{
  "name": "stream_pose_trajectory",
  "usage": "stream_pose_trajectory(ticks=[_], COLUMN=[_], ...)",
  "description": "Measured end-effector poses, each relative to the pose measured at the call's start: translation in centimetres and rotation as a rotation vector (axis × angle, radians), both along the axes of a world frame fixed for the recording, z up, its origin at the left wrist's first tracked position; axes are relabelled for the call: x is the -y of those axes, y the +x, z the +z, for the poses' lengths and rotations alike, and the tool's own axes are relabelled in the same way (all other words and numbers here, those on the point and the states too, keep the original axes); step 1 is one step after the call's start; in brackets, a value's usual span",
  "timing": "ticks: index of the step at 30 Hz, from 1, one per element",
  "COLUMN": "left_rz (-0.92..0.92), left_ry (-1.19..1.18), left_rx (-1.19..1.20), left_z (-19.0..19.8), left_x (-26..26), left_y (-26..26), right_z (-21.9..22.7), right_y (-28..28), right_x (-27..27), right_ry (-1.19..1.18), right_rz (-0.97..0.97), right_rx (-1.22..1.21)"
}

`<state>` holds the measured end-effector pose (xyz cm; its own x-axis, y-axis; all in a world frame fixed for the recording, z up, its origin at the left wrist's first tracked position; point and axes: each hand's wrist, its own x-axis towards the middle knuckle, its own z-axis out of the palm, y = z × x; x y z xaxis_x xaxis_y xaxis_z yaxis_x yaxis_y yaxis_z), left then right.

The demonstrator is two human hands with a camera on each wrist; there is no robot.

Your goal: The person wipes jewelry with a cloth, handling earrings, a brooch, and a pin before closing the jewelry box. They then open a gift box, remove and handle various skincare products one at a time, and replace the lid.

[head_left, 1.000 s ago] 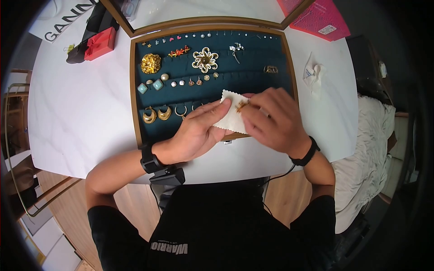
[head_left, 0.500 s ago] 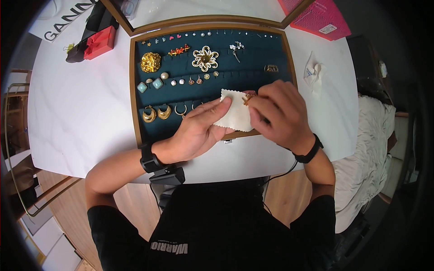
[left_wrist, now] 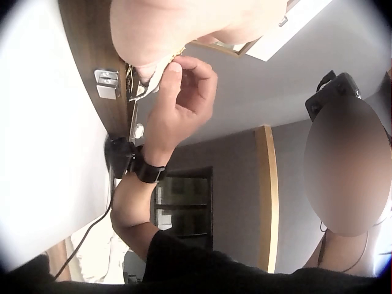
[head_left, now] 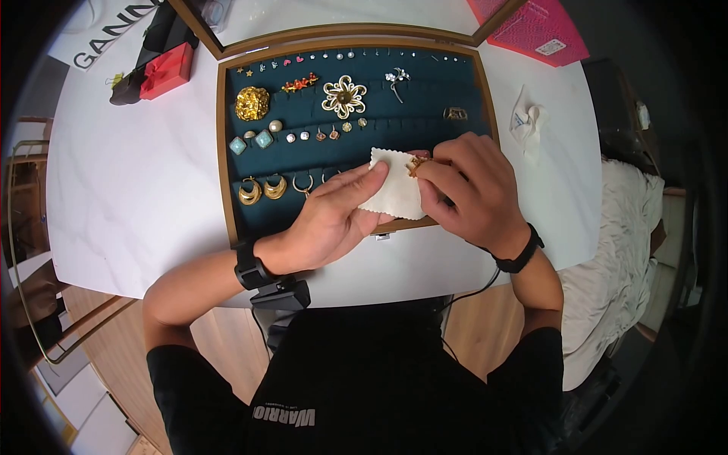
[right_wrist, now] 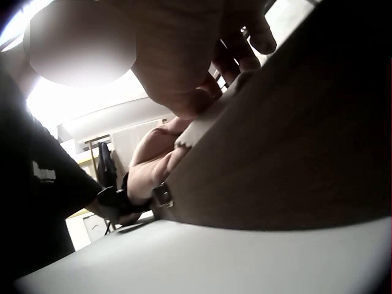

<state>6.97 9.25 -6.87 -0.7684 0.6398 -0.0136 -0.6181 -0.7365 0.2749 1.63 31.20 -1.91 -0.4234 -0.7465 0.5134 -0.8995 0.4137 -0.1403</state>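
Observation:
In the head view my left hand [head_left: 326, 220] holds a small cream cloth [head_left: 394, 193] with zigzag edges, its thumb pressed on top and the fingers underneath. My right hand [head_left: 478, 193] pinches a small gold jewelry piece [head_left: 414, 165] between thumb and curled fingers, at the cloth's right edge. The fingers cover much of that piece, so its kind is hidden. Both hands are over the front part of an open wooden jewelry box [head_left: 225, 136] lined in dark teal. The left wrist view shows the right thumb close to the cloth's edge.
Gold hoop earrings [head_left: 274, 188], a flower brooch [head_left: 344, 98], a gold textured brooch [head_left: 252, 104] and rows of studs sit in the box. Its glass lid frame [head_left: 349, 32] stands raised behind. A red gift box [head_left: 167, 72] lies left, a crumpled white wrapper [head_left: 528, 125] right.
My right hand has shifted slightly right with the gold piece, from over the cloth to its right edge. The left hand has stayed in place with the cloth.

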Motion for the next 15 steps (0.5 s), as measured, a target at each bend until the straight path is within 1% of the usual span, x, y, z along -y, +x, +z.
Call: stream_pose_trajectory(ticks=[2,5,7,9,11,13,15], left_rz=[0.008,0.002,0.002,0.006,0.011,0.013,0.018], left_ry=[-0.115,-0.166,-0.136,-0.104,-0.208,-0.204,-0.199], left_rx=[0.008,0.010,0.010,0.005,0.031,0.018,0.009], left_z=[0.6,0.7,0.5,0.9,1.5,1.4,1.2], left_x=[-0.2,-0.2,0.0,-0.1,-0.4,-0.4,-0.3], left_y=[0.0,0.0,0.0,0.0,0.1,0.0,0.2], right_z=[0.0,-0.4,0.2,-0.1,-0.3,-0.5,-0.1], right_y=[0.1,0.7,0.0,0.2,0.4,0.7,0.2], right_x=[0.2,0.6,-0.1,0.0,0.3,0.4,-0.1], right_ry=[0.001,-0.013,0.016,0.019,0.020,0.001,0.016], right_rz=[-0.016,0.023,0.006,0.011,0.014,0.055,0.029], right_rx=[-0.002,-0.020,0.014,-0.010,-0.037,-0.010,0.004])
